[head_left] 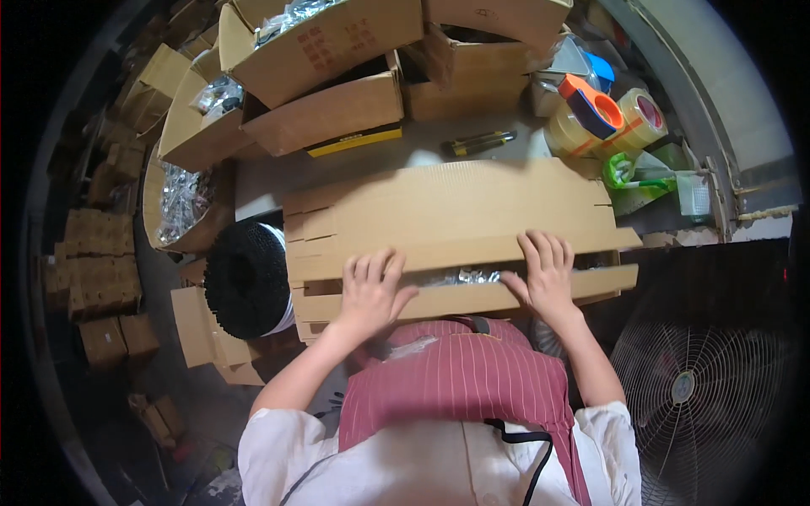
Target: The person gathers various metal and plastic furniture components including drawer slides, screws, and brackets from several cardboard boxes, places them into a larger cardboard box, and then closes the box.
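Observation:
A flat brown cardboard box (447,211) lies on the table in front of me, its two long top flaps almost meeting. Through the narrow gap between the flaps I see shiny silver packets (460,276). My left hand (369,291) lies flat, fingers spread, on the flaps at the left. My right hand (544,278) presses flat on the flaps at the right, fingers apart. Neither hand holds anything.
Rolls of packing tape with an orange dispenser (601,118) stand at the back right. A yellow-handled knife (478,143) lies behind the box. Open cartons (329,101) with silver packets stack at the back. A black round basket (246,278) is at left, a floor fan (700,388) at right.

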Available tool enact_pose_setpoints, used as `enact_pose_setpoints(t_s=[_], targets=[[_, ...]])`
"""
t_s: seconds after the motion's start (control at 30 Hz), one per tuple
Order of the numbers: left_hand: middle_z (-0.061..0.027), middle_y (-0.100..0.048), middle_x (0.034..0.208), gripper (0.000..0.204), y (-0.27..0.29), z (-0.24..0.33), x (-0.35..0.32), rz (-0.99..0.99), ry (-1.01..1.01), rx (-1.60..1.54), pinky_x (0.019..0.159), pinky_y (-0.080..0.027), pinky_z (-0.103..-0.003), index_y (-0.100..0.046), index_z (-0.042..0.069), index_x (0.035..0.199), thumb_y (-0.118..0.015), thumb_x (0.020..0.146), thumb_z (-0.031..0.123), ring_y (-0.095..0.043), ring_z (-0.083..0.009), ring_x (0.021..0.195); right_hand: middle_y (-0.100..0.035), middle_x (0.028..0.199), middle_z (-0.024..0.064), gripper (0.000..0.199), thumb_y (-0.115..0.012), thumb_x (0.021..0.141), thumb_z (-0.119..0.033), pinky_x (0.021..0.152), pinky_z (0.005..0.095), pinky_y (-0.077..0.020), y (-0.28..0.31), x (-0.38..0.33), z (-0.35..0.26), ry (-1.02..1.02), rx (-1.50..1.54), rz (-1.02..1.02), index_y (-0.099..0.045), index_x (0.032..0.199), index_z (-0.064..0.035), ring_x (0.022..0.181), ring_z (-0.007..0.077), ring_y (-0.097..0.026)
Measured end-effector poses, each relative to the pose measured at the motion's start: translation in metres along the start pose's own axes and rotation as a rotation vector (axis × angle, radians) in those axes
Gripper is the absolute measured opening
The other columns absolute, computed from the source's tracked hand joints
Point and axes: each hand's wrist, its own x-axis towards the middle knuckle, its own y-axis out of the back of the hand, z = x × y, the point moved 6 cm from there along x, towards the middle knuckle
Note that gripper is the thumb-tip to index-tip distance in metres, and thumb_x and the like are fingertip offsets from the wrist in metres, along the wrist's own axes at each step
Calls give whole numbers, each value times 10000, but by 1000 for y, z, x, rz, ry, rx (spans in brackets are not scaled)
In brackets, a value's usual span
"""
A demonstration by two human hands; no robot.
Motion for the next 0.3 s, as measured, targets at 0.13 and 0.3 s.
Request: enact_pose_setpoints(t_s=[0.13,0.3], targets=[[-195,-491,1409,720,-12,-7,17,-77,-3,36,1072,-329,-510,-518,35,1412,-733,847,424,-466,-392,1273,-576,1401,149,617,-696,899,-393,1120,499,-317,-5,16,0,66,43,18,-565,1390,-44,1295,328,-519],[-226,-347,1593,924,-5,10,-17,-274,-123,-66,1233,-188,-522,-374,96,1564,-664,863,624,-290,-445,1484,-513,1513,144,759,-649,900,-537,1196,472,-280,-10,-24,-5,187,50,-81,-513,1473,-59,1448,330,-421]])
